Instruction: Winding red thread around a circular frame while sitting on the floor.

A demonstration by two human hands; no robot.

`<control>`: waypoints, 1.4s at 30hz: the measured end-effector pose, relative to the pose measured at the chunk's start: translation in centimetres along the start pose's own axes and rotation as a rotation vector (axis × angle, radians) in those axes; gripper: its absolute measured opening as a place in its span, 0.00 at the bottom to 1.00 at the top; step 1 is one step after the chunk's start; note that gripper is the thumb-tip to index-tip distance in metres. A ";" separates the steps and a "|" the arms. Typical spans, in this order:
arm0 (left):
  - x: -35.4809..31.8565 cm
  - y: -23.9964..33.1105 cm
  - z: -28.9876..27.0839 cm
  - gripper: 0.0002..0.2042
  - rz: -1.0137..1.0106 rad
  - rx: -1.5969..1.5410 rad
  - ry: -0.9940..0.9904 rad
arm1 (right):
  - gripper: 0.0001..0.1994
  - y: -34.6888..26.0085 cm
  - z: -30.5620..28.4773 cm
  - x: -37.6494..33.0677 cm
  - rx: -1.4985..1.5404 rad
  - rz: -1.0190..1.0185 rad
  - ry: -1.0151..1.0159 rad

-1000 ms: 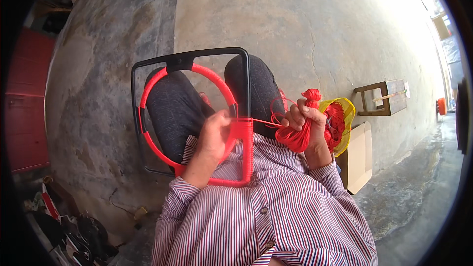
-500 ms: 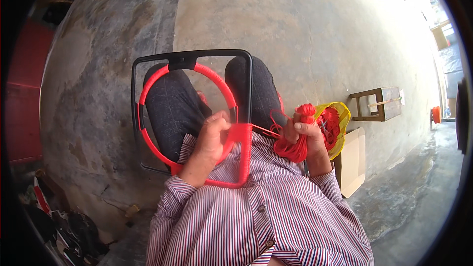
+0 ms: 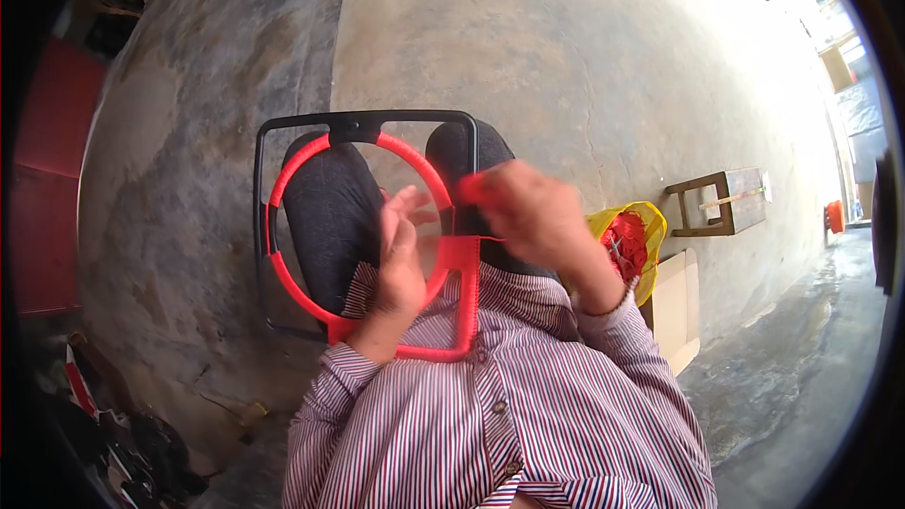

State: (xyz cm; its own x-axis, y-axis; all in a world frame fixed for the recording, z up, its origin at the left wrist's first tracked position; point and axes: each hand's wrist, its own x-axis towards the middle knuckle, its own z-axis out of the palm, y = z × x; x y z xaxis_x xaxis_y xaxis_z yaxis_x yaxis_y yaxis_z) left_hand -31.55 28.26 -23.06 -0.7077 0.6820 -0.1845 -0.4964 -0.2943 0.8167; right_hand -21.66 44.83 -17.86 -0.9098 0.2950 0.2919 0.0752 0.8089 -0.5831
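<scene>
A black rectangular frame [image 3: 260,179] with a round inner ring [image 3: 413,156] lies across my lap. Red cord wraps most of the ring and the frame's near right corner [image 3: 467,316]. My left hand [image 3: 403,254] is within the ring area, its fingers spread and nothing visible in them. Above the frame's right side, my right hand [image 3: 537,212] is closed and smeared by motion. It grips a hank of red cord [image 3: 479,190], most of which the hand hides. A short red strand runs from the wrapped corner toward the right hand.
By my right side, a yellow bag [image 3: 652,221] holds more red cord [image 3: 626,243]. A cardboard box [image 3: 674,306] stands beside it. Farther right is a small wooden stool [image 3: 745,203] with a stick on it. Dark clutter [image 3: 151,434] sits at the lower left.
My right hand has swung left with the red hank, up to the frame's right side. My left hand has let go of the wrapped part and spread its fingers. The frame's far edge sits slightly lower.
</scene>
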 end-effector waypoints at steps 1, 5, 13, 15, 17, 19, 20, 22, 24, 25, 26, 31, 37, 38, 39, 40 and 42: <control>-0.2 -0.1 0.3 0.22 0.200 0.168 -0.005 | 0.14 -1.4 0.4 1.2 -0.016 -0.165 -0.070; -0.1 -0.6 -0.3 0.15 0.059 0.135 0.067 | 0.21 -1.2 2.7 2.1 -0.184 -0.311 0.082; 0.8 -1.9 -1.6 0.27 -0.291 -0.067 0.149 | 0.16 2.4 3.5 -2.2 0.025 -0.018 0.033; 0.9 -2.0 -2.5 0.26 -0.325 -0.078 0.101 | 0.18 1.7 4.1 -2.3 -0.047 -0.053 -0.012; 0.8 -1.6 -2.7 0.24 -0.429 -0.120 -0.009 | 0.19 1.9 4.6 -2.6 -0.054 -0.032 -0.022; 0.7 -1.6 -2.4 0.21 -0.439 -0.126 0.009 | 0.17 3.1 5.4 -3.2 0.331 0.021 0.158; 0.8 -1.6 -2.2 0.19 -0.450 -0.131 0.027 | 0.16 3.3 5.2 -3.4 0.389 0.029 0.166; 0.9 -1.4 -1.8 0.19 -0.439 -0.127 0.037 | 0.15 4.3 5.4 -4.2 0.614 0.112 0.199; 0.9 -1.1 -1.3 0.18 -0.432 -0.125 0.044 | 0.13 5.0 5.1 -5.5 1.052 0.352 0.237; 0.9 -0.9 -1.0 0.18 -0.437 -0.147 0.014 | 0.13 5.4 4.2 -6.0 1.216 0.410 0.266; 0.9 -0.8 -0.9 0.17 -0.438 -0.169 -0.011 | 0.13 5.9 3.4 -6.4 1.308 0.419 0.310; 0.7 -0.9 -1.3 0.16 -0.430 -0.207 -0.010 | 0.13 6.8 -2.9 -8.9 1.892 0.382 0.461; 0.7 -0.3 -1.0 0.16 -0.394 -0.310 -0.014 | 0.12 9.4 -7.3 -10.5 1.981 0.166 0.646; 0.7 -0.2 -1.1 0.17 -0.392 -0.343 -0.026 | 0.11 7.9 -6.7 -9.6 1.902 0.305 0.688; 0.7 -0.2 -1.1 0.17 -0.393 -0.340 -0.026 | 0.11 6.9 -6.0 -8.9 1.818 0.442 0.726; 0.7 -0.1 -1.1 0.17 -0.414 -0.336 -0.064 | 0.11 7.2 -4.3 -9.2 1.584 0.568 0.640; 0.5 0.0 -1.3 0.16 -0.429 -0.314 -0.096 | 0.16 1.7 -1.6 -5.6 1.473 0.764 0.401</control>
State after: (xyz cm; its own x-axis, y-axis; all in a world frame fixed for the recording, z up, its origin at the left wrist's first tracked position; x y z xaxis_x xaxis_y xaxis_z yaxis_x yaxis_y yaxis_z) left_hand -32.54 27.73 -23.85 -0.3668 0.8388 -0.4024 -0.8676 -0.1523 0.4734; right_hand -15.79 45.40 -19.28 -0.6793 0.6496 -0.3414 -0.2095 -0.6176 -0.7581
